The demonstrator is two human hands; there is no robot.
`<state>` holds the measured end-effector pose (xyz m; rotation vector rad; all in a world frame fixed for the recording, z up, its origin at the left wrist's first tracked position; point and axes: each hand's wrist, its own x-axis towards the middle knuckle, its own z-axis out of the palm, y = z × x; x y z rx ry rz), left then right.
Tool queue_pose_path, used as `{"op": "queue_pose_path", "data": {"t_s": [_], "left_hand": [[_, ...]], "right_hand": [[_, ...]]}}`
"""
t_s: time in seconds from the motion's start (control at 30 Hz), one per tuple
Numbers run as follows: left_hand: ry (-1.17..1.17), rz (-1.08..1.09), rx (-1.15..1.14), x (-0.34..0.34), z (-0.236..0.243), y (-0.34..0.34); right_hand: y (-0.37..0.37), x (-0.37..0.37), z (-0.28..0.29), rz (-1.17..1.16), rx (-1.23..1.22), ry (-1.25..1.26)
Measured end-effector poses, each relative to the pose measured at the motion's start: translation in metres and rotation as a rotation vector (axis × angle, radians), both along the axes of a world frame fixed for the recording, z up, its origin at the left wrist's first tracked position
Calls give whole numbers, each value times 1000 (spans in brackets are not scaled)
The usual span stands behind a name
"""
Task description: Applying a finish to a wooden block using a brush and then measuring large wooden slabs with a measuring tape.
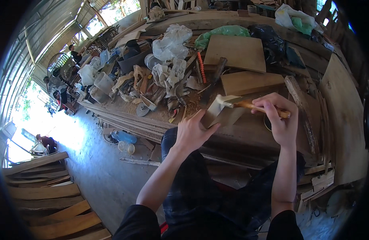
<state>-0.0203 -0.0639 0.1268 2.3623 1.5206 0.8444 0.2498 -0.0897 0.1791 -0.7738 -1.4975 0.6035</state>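
Observation:
My right hand (pixel 277 116) is wrapped round the wooden handle of what looks like a brush (pixel 248 105). Its pale head touches or overlaps the upper end of a small flat piece with a light, shiny face (pixel 213 110). That piece is pinched in my left hand (pixel 192 132), thumb below and index finger above. I cannot tell what the piece is made of. Both hands are above the near edge of a cluttered wooden workbench (pixel 248 138), over my lap. Part of a round tin rim (pixel 267 123) shows behind my right hand.
Flat boards (pixel 234 52) lie on the bench beside an orange spiral rod (pixel 201 67), plastic bags (pixel 172 42) and wood scraps. A large panel (pixel 344 120) leans at the right. Planks (pixel 52 196) are stacked on the floor at lower left. Other people (pixel 47 142) are farther off, left.

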Motion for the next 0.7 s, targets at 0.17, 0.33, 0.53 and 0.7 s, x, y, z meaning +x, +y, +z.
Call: {"op": "queue_pose_path", "data": {"t_s": [0.17, 0.33, 0.53, 0.7], "left_hand": [[-173, 97, -105, -5, -12, -6], [-180, 84, -85, -7, -10, -6], [-183, -29, -57, -10, -18, 12], [-145, -66, -202, -38, -22, 24]], "right_hand": [[6, -2, -3, 130, -103, -27], [13, 12, -10, 46, -118, -107], [8, 25, -10, 258, -36, 22], [19, 12, -19, 462, -85, 40]]}}
